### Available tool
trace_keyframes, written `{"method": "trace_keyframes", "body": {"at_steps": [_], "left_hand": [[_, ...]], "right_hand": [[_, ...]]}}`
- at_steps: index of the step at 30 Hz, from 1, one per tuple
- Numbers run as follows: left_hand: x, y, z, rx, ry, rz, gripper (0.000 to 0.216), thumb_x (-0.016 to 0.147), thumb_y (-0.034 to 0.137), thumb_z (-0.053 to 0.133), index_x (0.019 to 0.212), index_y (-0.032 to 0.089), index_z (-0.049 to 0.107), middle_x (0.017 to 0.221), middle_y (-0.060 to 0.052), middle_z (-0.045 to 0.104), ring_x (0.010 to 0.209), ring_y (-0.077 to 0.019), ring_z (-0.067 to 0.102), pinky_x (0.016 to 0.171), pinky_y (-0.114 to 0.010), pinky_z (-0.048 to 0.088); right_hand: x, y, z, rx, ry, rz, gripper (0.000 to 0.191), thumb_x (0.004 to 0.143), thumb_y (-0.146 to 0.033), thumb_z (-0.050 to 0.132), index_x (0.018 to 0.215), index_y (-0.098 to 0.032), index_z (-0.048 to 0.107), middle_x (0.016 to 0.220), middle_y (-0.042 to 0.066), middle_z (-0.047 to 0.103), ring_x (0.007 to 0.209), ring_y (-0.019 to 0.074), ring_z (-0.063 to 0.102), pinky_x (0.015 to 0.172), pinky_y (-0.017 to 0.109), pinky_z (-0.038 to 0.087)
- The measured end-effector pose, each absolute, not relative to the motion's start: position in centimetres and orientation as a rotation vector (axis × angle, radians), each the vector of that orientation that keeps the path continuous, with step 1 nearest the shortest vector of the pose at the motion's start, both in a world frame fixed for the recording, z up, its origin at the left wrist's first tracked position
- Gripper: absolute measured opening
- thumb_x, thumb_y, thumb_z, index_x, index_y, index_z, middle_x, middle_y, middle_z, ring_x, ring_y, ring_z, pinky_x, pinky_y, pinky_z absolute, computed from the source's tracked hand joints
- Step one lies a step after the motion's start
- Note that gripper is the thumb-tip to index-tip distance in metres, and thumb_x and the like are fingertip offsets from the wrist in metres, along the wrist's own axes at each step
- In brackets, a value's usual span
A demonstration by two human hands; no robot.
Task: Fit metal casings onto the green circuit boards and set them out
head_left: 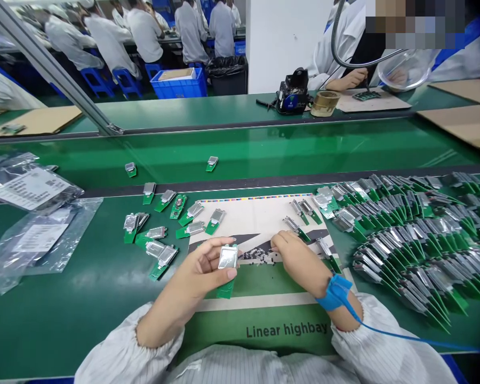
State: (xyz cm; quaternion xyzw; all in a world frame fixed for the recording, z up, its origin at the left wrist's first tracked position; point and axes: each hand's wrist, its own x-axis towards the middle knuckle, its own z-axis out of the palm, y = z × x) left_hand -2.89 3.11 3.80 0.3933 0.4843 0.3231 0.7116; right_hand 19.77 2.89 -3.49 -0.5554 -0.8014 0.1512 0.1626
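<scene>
Between the thumb and fingers of my left hand (208,266) is a small green circuit board (226,288) with a shiny silver block on it. The silver side faces up. My right hand (298,258) reaches over a printed sheet (260,213), its fingertips pinched together at the edge of a pile of tiny black parts (260,254). Whatever may be in that pinch is too small to make out. A blue wrist strap (336,293) with a cord wraps my right wrist. Several similar boards (296,226) lie just beyond my right hand.
Rows of boards (416,250) crowd the right side. More loose boards (160,256) lie left of the sheet, and two sit on the green strip ahead. Clear plastic bags (52,234) rest at far left. Across the bench are a tape roll (325,103) and a co-worker's hand (349,80).
</scene>
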Motion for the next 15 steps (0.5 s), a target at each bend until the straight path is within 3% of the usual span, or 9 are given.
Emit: {"method": "trace_keyframes", "body": {"at_steps": [5,10,15], "left_hand": [[-2.4,2.5,3.5,0.862,1.073,0.698,0.042,0.069,0.018,0.08,0.106,0.023,0.063,0.091,0.0,0.068,0.083,-0.0136,0.06,0.074,-0.025,0.045],[-1.2,2.0,3.3,0.878,1.026,0.677,0.05,0.066,0.017,0.082,0.112,0.023,0.062,0.088,0.0,0.066,0.078,-0.0133,0.059,0.071,-0.025,0.046],[-0.1,1.6,3.6,0.893,0.938,0.633,0.041,0.067,0.017,0.081,0.105,0.022,0.067,0.101,-0.004,0.069,0.095,-0.0187,0.062,0.08,-0.029,0.049]], "right_hand": [[20.2,2.1,-1.6,-1.481,-2.081,0.574,0.025,0.088,0.001,0.035,0.082,-0.018,0.05,0.078,0.005,0.058,0.07,0.0182,0.054,0.06,0.029,0.045],[21.1,0.7,1.4,-1.35,-1.941,0.661,0.018,0.096,-0.013,0.039,0.092,-0.021,0.054,0.089,0.006,0.061,0.078,0.0181,0.058,0.062,0.029,0.048],[21.3,-0.8,3.1,-1.31,-1.725,0.788,0.009,0.096,-0.019,0.049,0.093,-0.023,0.057,0.09,0.004,0.061,0.079,0.0174,0.059,0.062,0.028,0.049]]}}
